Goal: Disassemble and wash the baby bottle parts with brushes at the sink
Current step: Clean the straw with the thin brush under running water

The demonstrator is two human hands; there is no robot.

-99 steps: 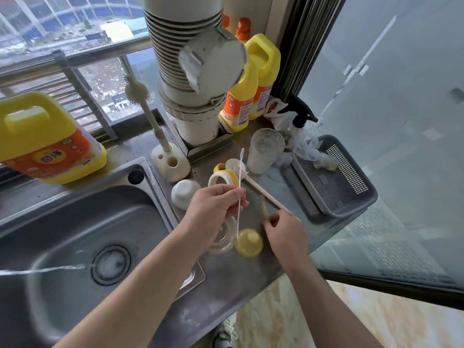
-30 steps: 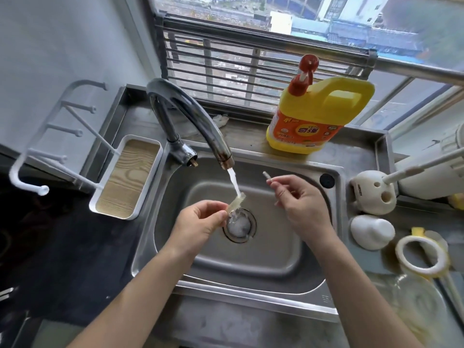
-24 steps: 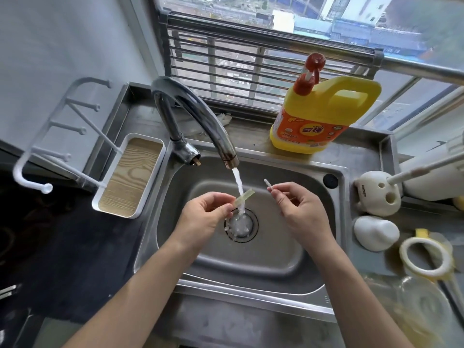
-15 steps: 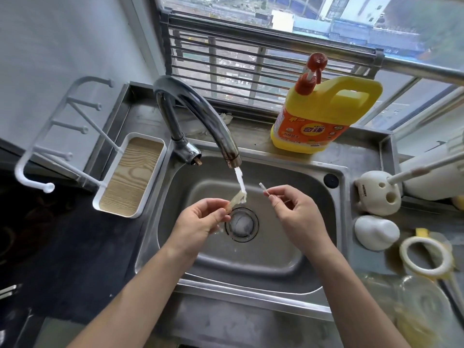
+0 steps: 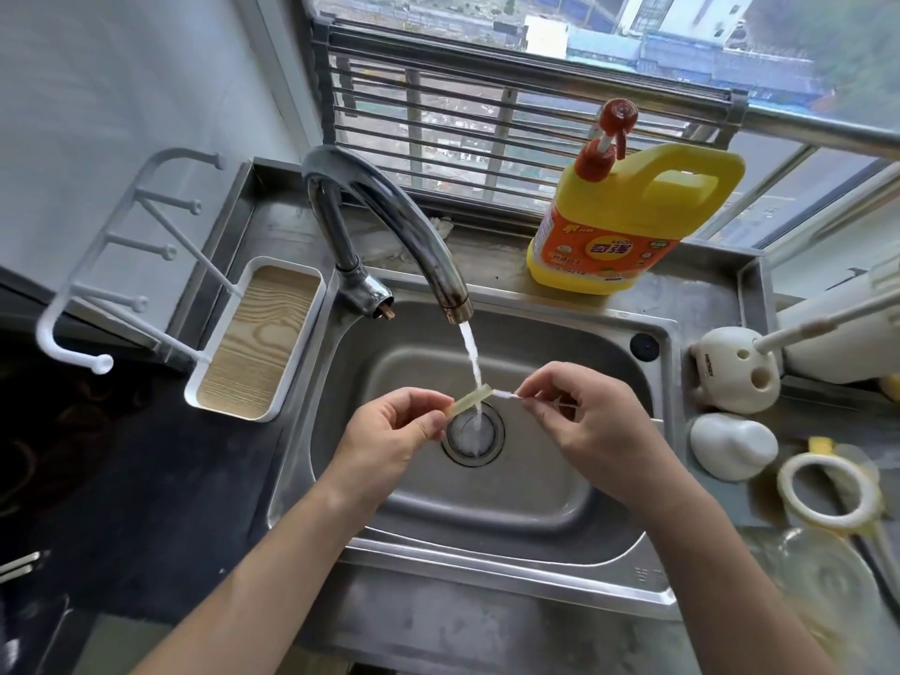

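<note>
Pale bottle straw (image 5: 470, 400) was pinched by left hand (image 5: 392, 433) fingers under the tap stream (image 5: 470, 355), above the sink drain (image 5: 450, 443), thin brush (image 5: 505, 394) was clamped in right hand (image 5: 596, 423) fingers at the straw's 3 o'clock end.

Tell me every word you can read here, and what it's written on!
"奇强": big characters on the orange label of the yellow soap jug.
"KEON": small letters just above them, same label.
Rest of that label: too small to read.
White brush holder: dark word down its side, too blurred to read.
Front rim of the sink: tiny stamped marks, too small to read.
</note>
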